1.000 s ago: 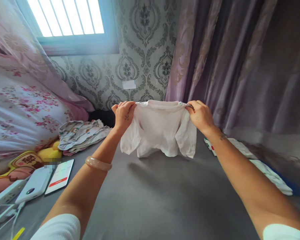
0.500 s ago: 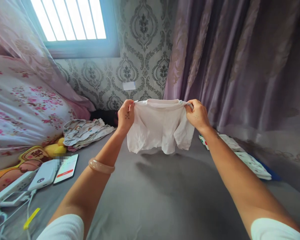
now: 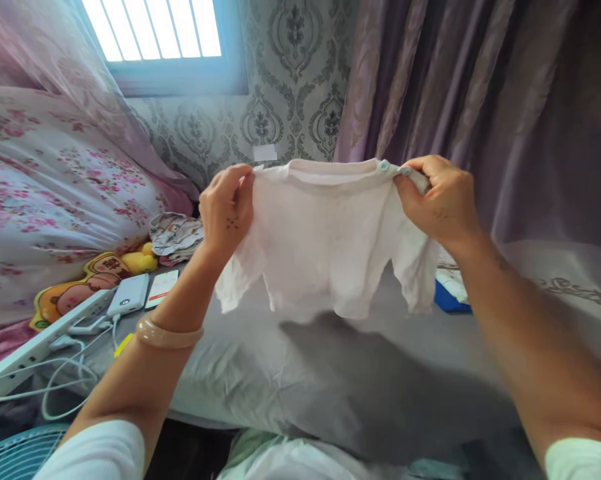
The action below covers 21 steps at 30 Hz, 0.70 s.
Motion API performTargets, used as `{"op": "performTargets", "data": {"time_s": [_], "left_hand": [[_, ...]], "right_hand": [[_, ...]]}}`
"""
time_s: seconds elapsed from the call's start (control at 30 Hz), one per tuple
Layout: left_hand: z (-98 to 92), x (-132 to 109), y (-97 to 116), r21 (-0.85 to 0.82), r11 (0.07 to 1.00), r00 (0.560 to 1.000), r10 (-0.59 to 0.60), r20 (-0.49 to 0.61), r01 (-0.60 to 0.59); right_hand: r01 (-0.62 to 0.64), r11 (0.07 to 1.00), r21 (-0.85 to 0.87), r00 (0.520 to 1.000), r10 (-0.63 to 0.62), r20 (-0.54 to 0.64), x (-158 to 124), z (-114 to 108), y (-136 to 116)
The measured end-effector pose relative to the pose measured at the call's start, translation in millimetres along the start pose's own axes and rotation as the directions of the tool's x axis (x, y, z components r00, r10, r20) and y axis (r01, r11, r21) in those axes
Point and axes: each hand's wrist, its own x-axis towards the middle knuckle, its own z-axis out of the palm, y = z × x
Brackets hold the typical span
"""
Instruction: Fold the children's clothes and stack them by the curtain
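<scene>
A small white long-sleeved baby shirt [image 3: 320, 233] hangs spread out between my hands, above a grey bed sheet [image 3: 240, 373]. My left hand [image 3: 229, 210] pinches one shoulder of it, and a pale bangle sits on that forearm. At the other shoulder, my right hand [image 3: 437, 197] grips the fabric beside a light blue button [image 3: 384, 165]. Both sleeves dangle, and the hem hangs free above the sheet, with a dark shadow beneath.
On the left are a power strip [image 3: 45, 343] with white cables, a power bank [image 3: 128, 295], a phone [image 3: 161, 288], a yellow plush toy [image 3: 140, 259] and crumpled clothes [image 3: 176, 235]. A blue fan grille [image 3: 17, 453] stands at lower left. Folded clothes [image 3: 450, 287] lie behind my right arm.
Both hands have drawn the shirt closer and higher in view, and they are wider apart. The shirt hangs straighter. The view now takes in the bed's front edge and the fan.
</scene>
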Motion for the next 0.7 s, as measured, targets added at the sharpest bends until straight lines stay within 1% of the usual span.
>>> {"op": "performTargets", "data": {"time_s": [0.07, 0.1, 0.17, 0.23, 0.3, 0.33, 0.4, 0.47, 0.53, 0.6, 0.63, 0.7], "left_hand": [[-9.2, 16, 2, 0.032, 0.998, 0.998, 0.06, 0.0, -0.06], [-10.7, 23, 0, 0.044, 0.996, 0.997, 0.075, 0.018, -0.076], [-6.8, 30, -9, 0.067, 0.993, 0.991, 0.093, 0.094, -0.1], [5.9, 25, -24, 0.13, 0.983, 0.973, 0.1, 0.207, -0.129], [26.4, 7, -45, 0.225, 0.96, 0.935, 0.079, 0.347, -0.165], [39.0, -5, -56, 0.271, 0.947, 0.907, 0.045, 0.419, -0.172], [67.2, -36, -79, 0.325, 0.93, 0.832, -0.039, 0.553, -0.173], [95.8, -68, -101, 0.349, 0.922, 0.735, -0.12, 0.668, -0.167], [121.3, -97, -119, 0.365, 0.92, 0.638, -0.196, 0.744, -0.144], [141.5, -119, -133, 0.371, 0.922, 0.564, -0.251, 0.787, -0.108], [149.6, -127, -138, 0.368, 0.925, 0.535, -0.265, 0.802, -0.093], [162.3, -138, -147, 0.361, 0.93, 0.487, -0.283, 0.826, -0.072]], "right_hand": [[-0.026, 0.999, 0.02, 0.999, 0.025, 0.039, 7, -10, -3], [-0.043, 0.998, 0.034, 0.997, 0.041, 0.069, 9, -11, -2], [-0.078, 0.996, 0.05, 0.988, 0.07, 0.137, 12, -5, 2], [-0.092, 0.994, 0.054, 0.975, 0.079, 0.206, 8, 14, 11], [-0.094, 0.994, 0.055, 0.954, 0.074, 0.289, -4, 45, 26], [-0.096, 0.994, 0.054, 0.936, 0.072, 0.345, -14, 65, 34], [-0.113, 0.993, 0.033, 0.885, 0.085, 0.458, -37, 106, 50], [-0.136, 0.991, -0.013, 0.816, 0.12, 0.566, -63, 146, 64], [-0.145, 0.987, -0.073, 0.737, 0.156, 0.658, -89, 178, 74], [-0.128, 0.984, -0.12, 0.663, 0.175, 0.728, -108, 201, 79], [-0.115, 0.984, -0.138, 0.631, 0.179, 0.754, -115, 209, 80], [-0.09, 0.982, -0.166, 0.584, 0.187, 0.79, -125, 221, 83]]}}
